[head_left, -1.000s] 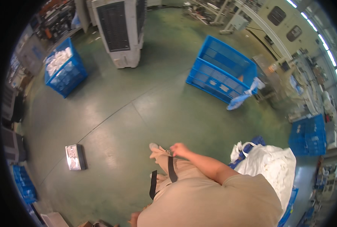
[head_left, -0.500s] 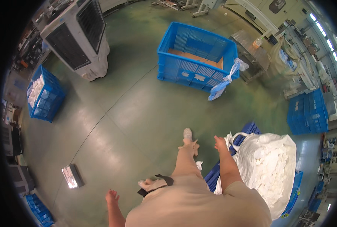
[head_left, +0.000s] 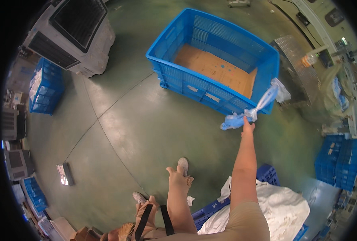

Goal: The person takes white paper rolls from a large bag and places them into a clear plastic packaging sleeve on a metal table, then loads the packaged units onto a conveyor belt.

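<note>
My right hand [head_left: 248,127] reaches forward at the end of a straight arm, its index finger stretched out against a knotted blue and white plastic bag [head_left: 234,120]. No grip on the bag shows. The bag hangs from the near right corner of a large blue plastic crate [head_left: 210,98], in front of me. A flat sheet of brown cardboard [head_left: 210,66] lines the crate's bottom. I cannot make out my left hand in this view. Beside my right arm, a big white sack [head_left: 280,207] lies over a dark blue pallet [head_left: 206,211].
A grey air cooler [head_left: 72,36] stands at the far left, beside a blue crate of white pieces [head_left: 46,86]. Right of the large crate is a metal table [head_left: 294,68]. Stacked blue crates [head_left: 339,160] stand farther right. A small box-like object [head_left: 65,174] lies on the left floor.
I have moved closer to the large blue crate. My right hand has gone from beside the white sack to the hanging plastic bag. My left hand has dropped out of clear view.
</note>
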The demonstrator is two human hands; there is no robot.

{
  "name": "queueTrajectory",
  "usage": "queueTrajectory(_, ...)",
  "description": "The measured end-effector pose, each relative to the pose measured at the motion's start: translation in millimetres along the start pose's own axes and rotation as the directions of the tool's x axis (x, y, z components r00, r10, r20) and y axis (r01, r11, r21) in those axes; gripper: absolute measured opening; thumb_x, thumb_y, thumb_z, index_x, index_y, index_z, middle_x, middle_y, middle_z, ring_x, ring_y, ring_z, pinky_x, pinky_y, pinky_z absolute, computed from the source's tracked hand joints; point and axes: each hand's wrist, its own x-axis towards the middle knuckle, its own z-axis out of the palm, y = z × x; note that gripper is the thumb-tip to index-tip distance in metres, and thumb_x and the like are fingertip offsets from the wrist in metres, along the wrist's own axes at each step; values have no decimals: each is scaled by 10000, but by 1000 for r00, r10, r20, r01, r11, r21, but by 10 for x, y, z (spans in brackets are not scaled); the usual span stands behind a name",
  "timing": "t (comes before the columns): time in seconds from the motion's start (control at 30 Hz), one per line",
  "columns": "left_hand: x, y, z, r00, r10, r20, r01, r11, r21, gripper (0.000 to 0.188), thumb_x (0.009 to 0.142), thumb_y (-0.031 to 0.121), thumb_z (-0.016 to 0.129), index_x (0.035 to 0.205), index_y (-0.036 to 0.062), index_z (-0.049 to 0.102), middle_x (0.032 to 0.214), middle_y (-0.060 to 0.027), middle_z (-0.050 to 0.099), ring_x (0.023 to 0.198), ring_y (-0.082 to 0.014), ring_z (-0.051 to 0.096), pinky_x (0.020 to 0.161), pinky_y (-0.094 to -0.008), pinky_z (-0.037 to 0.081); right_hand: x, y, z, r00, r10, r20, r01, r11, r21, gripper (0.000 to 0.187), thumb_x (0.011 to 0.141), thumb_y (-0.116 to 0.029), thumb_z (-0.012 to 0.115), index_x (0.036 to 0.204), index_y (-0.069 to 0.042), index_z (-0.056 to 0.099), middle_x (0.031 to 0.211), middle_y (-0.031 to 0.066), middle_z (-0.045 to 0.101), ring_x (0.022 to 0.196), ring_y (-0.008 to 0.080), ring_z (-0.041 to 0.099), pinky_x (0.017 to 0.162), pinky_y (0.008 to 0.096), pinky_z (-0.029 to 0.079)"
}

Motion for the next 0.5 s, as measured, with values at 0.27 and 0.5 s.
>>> queueTrajectory(0.27, 45, 646, 306, 1000, -13, -14, 15, 994, 110, 46, 644, 111, 557, 635, 71, 536, 723, -105, 550, 751, -304, 575, 658, -413, 471, 456, 46, 235, 954, -298, -30, 258, 768, 587, 466, 824, -100, 589, 1255, -11, 435, 1198, 142, 511, 1075, 276, 532, 892, 370, 442)
queueTrajectory(0.5, 533, 2240, -988, 766, -611, 201, 558, 477, -679, 265, 807, 229, 525, 956, 43, 642, 922, -158, 644, 831, -247, 627, 777, -357, 495, -557, 104, -498, 928, -348, 130, 253, 848, 466, 436, 827, -132, 588, 1227, -36, 441, 1189, 128, 500, 1070, 271, 510, 878, 402, 425)
